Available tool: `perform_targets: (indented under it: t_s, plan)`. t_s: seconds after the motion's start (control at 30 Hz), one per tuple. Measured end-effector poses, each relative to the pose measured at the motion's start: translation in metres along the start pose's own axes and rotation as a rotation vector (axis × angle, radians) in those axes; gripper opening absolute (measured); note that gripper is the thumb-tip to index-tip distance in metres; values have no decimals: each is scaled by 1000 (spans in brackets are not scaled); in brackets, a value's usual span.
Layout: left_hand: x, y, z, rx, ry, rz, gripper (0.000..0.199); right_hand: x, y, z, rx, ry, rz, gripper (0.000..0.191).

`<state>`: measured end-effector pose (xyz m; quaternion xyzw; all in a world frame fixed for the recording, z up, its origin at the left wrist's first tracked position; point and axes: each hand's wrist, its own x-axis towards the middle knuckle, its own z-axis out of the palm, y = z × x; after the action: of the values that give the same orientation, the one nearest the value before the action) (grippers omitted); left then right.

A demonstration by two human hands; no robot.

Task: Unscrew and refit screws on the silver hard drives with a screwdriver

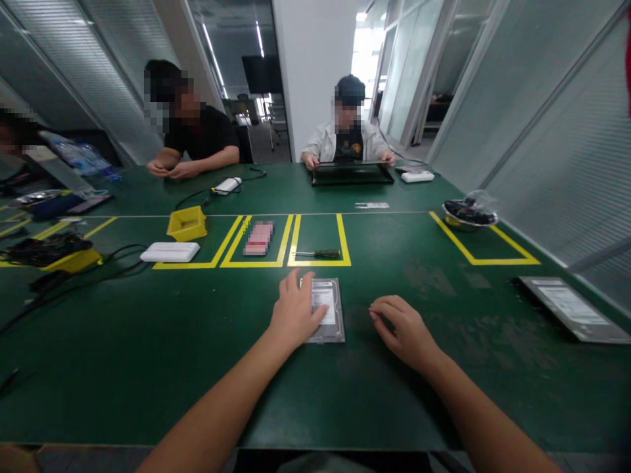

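Note:
A silver hard drive with a white label lies flat on the green table, in front of me. My left hand rests over its left side, fingers apart, the thumb reaching onto the label. To the right of the drive, not touching it, my right hand is just above the table with its fingers curled and the fingertips pressed together. Whether anything small is between those fingertips cannot be made out. Beyond the drive, a screwdriver with a dark green handle lies inside a yellow taped outline.
A pink pixelated item, a white box, a yellow bin and cables stand left. Right are a bowl and a larger labelled metal device. Across sit people, one holding a black frame.

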<state>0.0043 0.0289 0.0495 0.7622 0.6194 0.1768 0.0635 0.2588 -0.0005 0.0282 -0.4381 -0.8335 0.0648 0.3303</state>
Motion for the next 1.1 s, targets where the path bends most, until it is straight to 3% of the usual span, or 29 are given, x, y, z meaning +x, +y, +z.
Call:
perform_targets:
  t_s: [0.13,0.37,0.6,1.1]
  plan:
    - [2,25,4,118,-140,1,91,-2,2,-4,12,3,-2,12]
    - [9,46,14,151,-245,-45,103,-6,8,-10,11,-16,11,12]
    - [21,56,17,186,-278,-87,101,-6,10,-10,2,-106,18,13]
    - [13,58,8,219,-222,-43,83,-5,12,-9,14,-114,8,13]
